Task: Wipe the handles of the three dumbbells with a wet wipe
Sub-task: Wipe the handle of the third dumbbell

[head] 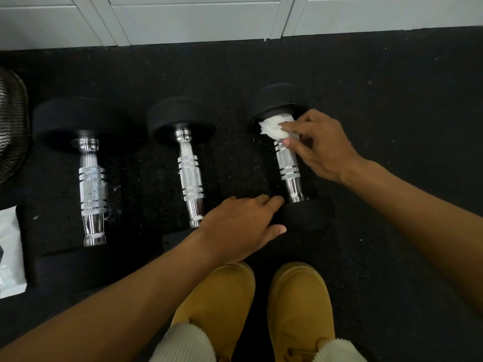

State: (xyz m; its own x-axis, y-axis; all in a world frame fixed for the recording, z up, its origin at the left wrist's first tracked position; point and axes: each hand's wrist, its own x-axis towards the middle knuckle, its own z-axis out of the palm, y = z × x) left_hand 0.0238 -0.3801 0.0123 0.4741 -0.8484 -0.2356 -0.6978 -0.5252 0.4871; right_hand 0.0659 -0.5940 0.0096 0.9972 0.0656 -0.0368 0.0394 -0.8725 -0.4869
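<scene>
The wet wipe point(274, 128) is bunched into a white wad at the far end of the right dumbbell's handle point(287, 163), tight against its far black head. My right hand point(321, 145) pinches the wad against the chrome with curled fingers and thumb, coming in from about 4 o'clock. My left hand point(240, 226) rests with fingers laid out straight on the near head of that same dumbbell, at 6 o'clock from the wipe. The middle dumbbell point(189, 178) lies at 9 o'clock of it, and the left dumbbell point(91, 189) beyond that, all three parallel on the black rubber floor point(392, 100). A white packet point(10, 252) lies at the left edge. My tan boots point(261, 309) stand at 6 o'clock.
</scene>
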